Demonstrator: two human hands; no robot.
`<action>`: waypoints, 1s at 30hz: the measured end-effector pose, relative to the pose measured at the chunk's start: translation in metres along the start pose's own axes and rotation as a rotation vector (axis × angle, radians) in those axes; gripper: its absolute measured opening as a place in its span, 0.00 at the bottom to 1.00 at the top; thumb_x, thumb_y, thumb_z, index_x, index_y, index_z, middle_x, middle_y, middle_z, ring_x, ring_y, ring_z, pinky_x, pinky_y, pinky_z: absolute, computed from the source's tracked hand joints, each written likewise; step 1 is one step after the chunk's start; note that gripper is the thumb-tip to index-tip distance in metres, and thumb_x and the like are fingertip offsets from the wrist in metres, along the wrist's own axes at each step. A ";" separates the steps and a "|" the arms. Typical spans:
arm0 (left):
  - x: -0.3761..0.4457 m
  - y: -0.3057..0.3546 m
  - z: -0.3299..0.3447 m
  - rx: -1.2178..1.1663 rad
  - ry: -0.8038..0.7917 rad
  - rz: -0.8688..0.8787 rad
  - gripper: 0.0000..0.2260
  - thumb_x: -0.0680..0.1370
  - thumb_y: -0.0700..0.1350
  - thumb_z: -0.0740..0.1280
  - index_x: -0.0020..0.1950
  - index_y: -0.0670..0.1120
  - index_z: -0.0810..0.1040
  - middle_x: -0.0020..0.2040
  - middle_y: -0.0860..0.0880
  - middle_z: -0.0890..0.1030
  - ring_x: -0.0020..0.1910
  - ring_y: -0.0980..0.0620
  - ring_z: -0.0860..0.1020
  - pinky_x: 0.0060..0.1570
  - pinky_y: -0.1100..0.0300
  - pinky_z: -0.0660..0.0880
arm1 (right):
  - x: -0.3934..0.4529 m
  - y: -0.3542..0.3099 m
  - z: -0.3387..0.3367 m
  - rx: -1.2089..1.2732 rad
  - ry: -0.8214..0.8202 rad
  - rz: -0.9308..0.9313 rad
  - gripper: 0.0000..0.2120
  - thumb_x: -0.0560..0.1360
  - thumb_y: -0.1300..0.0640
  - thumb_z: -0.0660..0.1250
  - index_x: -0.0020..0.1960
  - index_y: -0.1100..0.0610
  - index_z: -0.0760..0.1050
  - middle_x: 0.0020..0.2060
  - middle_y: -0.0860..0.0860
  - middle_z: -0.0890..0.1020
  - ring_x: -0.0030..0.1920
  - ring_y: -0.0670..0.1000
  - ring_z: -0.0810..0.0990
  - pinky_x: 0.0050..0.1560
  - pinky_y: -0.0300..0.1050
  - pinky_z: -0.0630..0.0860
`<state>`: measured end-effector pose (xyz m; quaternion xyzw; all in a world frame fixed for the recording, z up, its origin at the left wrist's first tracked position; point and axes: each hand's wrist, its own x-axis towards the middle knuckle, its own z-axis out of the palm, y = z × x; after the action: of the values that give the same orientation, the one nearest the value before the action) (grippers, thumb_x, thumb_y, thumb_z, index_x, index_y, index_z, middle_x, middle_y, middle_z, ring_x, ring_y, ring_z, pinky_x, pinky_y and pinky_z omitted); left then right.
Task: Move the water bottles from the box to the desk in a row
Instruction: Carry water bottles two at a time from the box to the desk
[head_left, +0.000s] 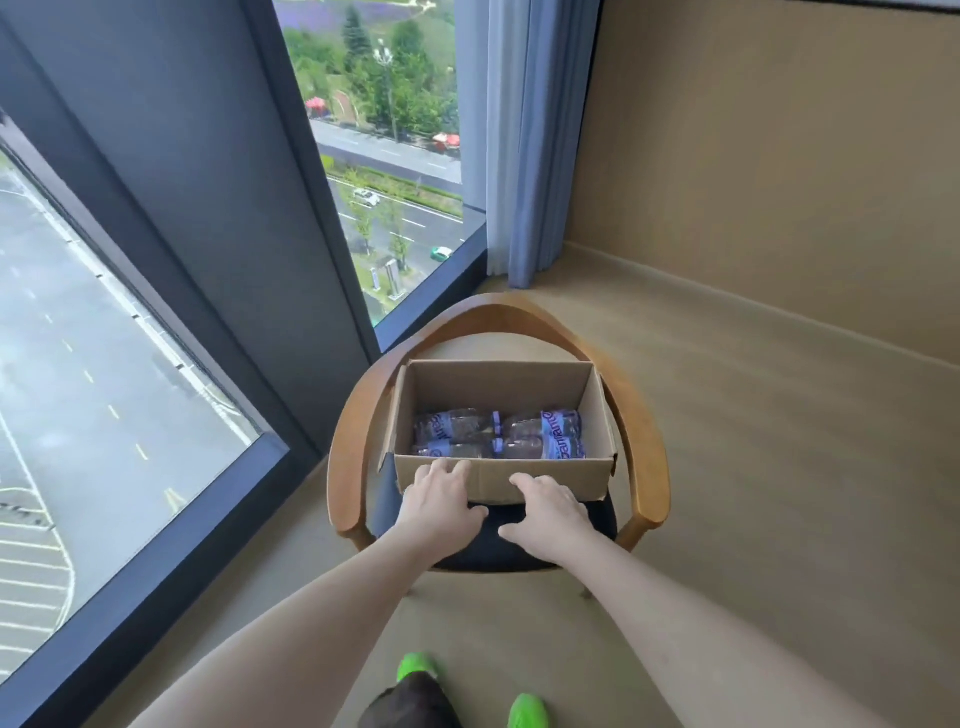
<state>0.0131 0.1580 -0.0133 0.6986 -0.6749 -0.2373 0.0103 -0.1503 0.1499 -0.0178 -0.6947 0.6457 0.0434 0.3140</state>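
An open cardboard box (498, 384) stands on the dark seat of a wooden chair (644, 447). Several clear water bottles (498, 434) with purple labels and caps lie on their sides at its bottom. My left hand (439, 501) reaches over the seat with straight fingers touching the box's near wall at its left end. My right hand (548, 517) is stretched out beside it, fingers against the lower part of the same wall. Neither hand holds anything. No desk is in view.
Tall windows (104, 389) in dark frames run along the left, close to the chair's arm. A blue curtain (535, 145) hangs in the corner beside a beige wall. Beige floor (779, 467) spreads to the right of the chair. My green shoes (527, 712) show at the bottom.
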 end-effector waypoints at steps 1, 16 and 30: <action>0.013 -0.002 0.000 0.001 -0.014 0.002 0.23 0.78 0.55 0.67 0.72 0.51 0.70 0.69 0.46 0.72 0.70 0.42 0.68 0.62 0.48 0.73 | 0.012 0.000 -0.001 -0.009 -0.010 0.008 0.33 0.76 0.44 0.71 0.77 0.47 0.63 0.69 0.52 0.74 0.68 0.57 0.71 0.66 0.58 0.73; 0.196 -0.066 0.026 -0.024 -0.295 -0.007 0.25 0.79 0.55 0.65 0.75 0.52 0.68 0.70 0.45 0.72 0.71 0.42 0.67 0.65 0.47 0.70 | 0.174 0.005 0.001 -0.060 -0.092 0.259 0.24 0.79 0.37 0.62 0.71 0.47 0.70 0.61 0.50 0.79 0.64 0.58 0.72 0.63 0.58 0.71; 0.270 -0.099 0.090 -0.030 -0.314 -0.157 0.22 0.78 0.51 0.69 0.70 0.45 0.73 0.67 0.42 0.74 0.69 0.40 0.69 0.66 0.45 0.71 | 0.303 0.050 0.053 -0.139 -0.285 0.194 0.28 0.76 0.45 0.70 0.73 0.52 0.68 0.68 0.58 0.74 0.70 0.63 0.68 0.67 0.60 0.67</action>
<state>0.0687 -0.0614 -0.2124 0.7032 -0.6081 -0.3536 -0.1034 -0.1288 -0.0859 -0.2199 -0.6360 0.6541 0.2158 0.3480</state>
